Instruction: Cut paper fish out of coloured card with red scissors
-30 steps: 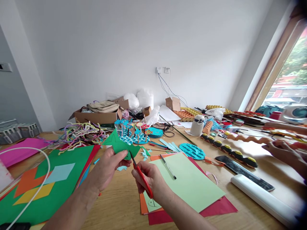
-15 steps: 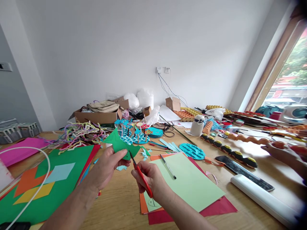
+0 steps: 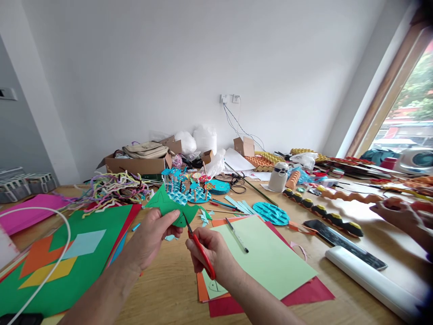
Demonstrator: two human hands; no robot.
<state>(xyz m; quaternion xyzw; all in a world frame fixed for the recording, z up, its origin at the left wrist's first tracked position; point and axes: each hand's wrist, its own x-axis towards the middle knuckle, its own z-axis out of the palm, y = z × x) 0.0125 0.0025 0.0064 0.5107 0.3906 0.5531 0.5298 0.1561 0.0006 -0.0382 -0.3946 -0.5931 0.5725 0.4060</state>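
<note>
My left hand pinches a piece of green paper with a dark drawn outline on it. Red-handled scissors are gripped in my right hand, their blades at the right side of the green paper. Under and beside my right hand lies a pale green sheet over orange and dark red sheets, with a small drawing at its near left corner. A pen rests on the pale green sheet. Light blue paper scraps lie just beyond the scissors.
On the left are stacked coloured sheets, a white cable and a heap of pipe cleaners. To the right lie a phone, a white bar-shaped object and a painted egg-carton strip. Another person's hand holds orange carton.
The green paper has tilted and dropped slightly in my left hand. The scissor blades have shifted a little to the right, with my right hand nearly in place.
</note>
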